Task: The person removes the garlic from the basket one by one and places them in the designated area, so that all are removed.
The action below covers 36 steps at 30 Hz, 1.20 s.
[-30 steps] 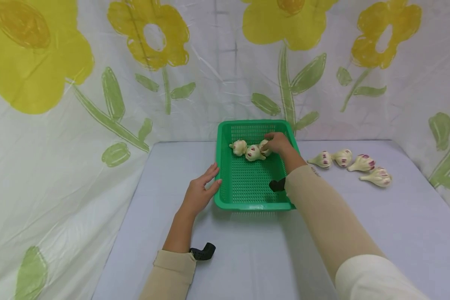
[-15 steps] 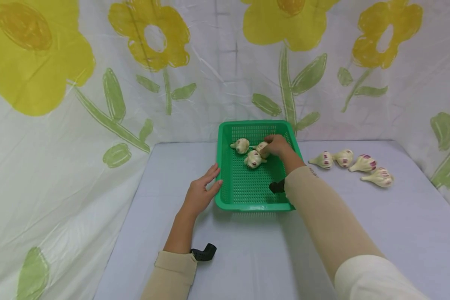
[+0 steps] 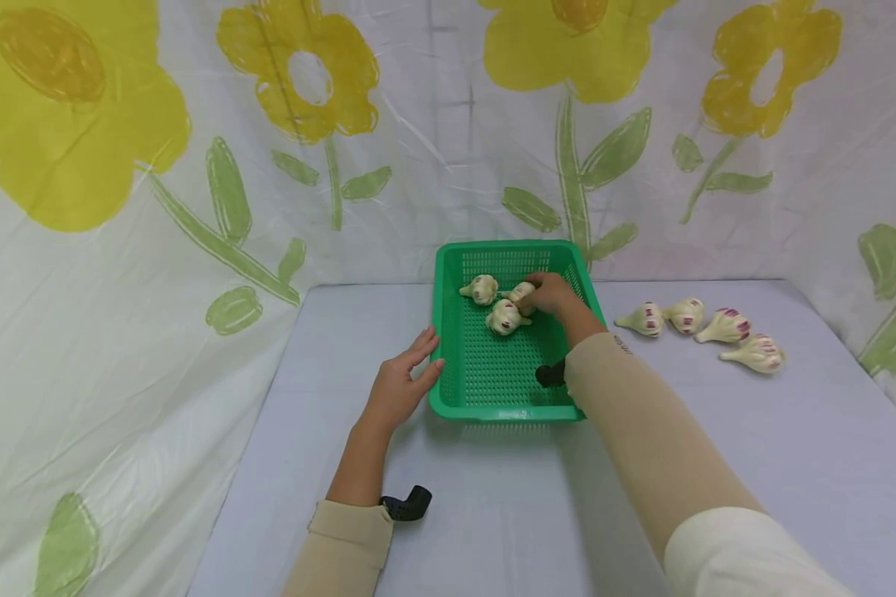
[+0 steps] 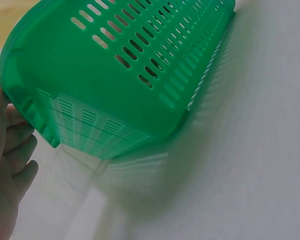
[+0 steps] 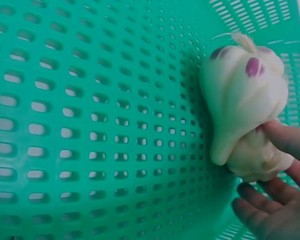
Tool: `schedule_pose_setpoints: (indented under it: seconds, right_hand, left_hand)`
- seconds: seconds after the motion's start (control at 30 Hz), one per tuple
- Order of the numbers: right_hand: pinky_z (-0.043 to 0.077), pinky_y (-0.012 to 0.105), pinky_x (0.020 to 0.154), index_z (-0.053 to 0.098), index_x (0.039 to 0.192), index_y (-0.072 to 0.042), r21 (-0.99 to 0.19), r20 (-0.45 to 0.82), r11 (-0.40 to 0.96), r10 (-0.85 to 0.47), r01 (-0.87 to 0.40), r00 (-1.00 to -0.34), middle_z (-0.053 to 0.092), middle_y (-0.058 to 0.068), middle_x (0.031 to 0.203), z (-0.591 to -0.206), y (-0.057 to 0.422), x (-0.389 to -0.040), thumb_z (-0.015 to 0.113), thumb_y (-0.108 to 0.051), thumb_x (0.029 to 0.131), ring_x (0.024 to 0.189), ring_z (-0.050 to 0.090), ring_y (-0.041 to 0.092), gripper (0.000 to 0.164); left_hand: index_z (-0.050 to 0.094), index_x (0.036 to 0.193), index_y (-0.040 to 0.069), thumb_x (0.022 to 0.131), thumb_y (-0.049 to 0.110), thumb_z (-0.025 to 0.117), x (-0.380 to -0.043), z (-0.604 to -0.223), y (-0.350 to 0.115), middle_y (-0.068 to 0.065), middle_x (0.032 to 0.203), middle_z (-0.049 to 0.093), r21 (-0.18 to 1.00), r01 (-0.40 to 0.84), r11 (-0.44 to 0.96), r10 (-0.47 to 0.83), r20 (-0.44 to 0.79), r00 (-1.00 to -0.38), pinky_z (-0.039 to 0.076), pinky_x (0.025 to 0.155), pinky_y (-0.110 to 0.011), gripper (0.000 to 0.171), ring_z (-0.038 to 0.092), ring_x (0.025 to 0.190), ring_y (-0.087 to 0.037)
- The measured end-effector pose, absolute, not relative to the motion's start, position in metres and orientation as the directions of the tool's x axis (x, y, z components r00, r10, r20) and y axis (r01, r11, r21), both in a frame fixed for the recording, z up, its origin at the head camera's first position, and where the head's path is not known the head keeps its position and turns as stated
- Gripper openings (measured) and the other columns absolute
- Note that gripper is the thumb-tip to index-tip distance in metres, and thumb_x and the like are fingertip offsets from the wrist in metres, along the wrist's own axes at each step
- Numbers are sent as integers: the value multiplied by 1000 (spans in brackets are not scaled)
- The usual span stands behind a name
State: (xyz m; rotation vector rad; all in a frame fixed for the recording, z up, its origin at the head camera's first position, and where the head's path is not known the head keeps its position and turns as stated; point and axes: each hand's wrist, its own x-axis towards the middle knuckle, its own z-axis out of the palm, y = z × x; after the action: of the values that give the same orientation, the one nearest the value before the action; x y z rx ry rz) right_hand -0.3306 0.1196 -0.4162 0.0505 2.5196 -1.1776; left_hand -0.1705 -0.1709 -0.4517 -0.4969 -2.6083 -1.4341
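A green plastic basket (image 3: pixel 508 413) stands on the table with garlic bulbs at its far end. My right hand (image 3: pixel 555 298) reaches in and grips a garlic bulb (image 3: pixel 521 291). In the right wrist view, thumb and fingers are around this bulb (image 5: pixel 255 157), partly hidden behind a purple-marked bulb (image 5: pixel 247 82). Two other bulbs lie in the basket: one at the left (image 3: pixel 481 289), one nearer the front (image 3: pixel 504 318). My left hand (image 3: pixel 399 383) touches the basket's left rim with fairly straight fingers; the left wrist view shows it at the rim's outside (image 4: pixel 7 165).
Right of the basket, several garlic bulbs (image 3: pixel 724 325) lie in a slanting row on the pale tablecloth (image 3: pixel 478 514). A white curtain (image 3: pixel 433 191) with painted yellow flowers hangs behind the table.
The bulbs in the basket have shifted slightly: the front one came nearer, and the gripped one moved left. My left hand stays at the rim; the row outside is unchanged.
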Motion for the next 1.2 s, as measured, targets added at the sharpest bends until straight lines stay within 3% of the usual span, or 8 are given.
schedule_pose_setpoints:
  seconds: [0.6, 0.97, 1.2]
  right_hand:
    - [38, 53, 111, 40, 150, -8, -764, -315, 619, -113, 181, -942, 39, 21, 151, -417, 118, -329, 72, -21, 90, 136, 40, 39, 68]
    - [39, 51, 111, 44, 147, -6, -816, -224, 561, -81, 142, -971, 42, 18, 150, -422, 118, -336, 69, -22, 92, 137, 41, 37, 62]
    - [44, 49, 106, 48, 145, -11, -876, -161, 472, -91, 99, -983, 44, 15, 149, -419, 116, -335, 70, -22, 92, 135, 43, 33, 59]
  left_hand:
    - [51, 144, 14, 99, 34, 60, -168, -448, -170, 8, 154, 41, 802, 348, 485, 220, 274, -936, 37, 114, -40, 50, 37, 143, -11]
    - [51, 144, 13, 99, 34, 60, -167, -446, -170, 8, 154, 40, 799, 349, 490, 222, 272, -936, 37, 114, -40, 50, 36, 143, -11]
    - [50, 144, 13, 99, 33, 59, -166, -444, -170, 7, 154, 40, 806, 341, 484, 227, 260, -938, 37, 114, -39, 50, 36, 143, -11]
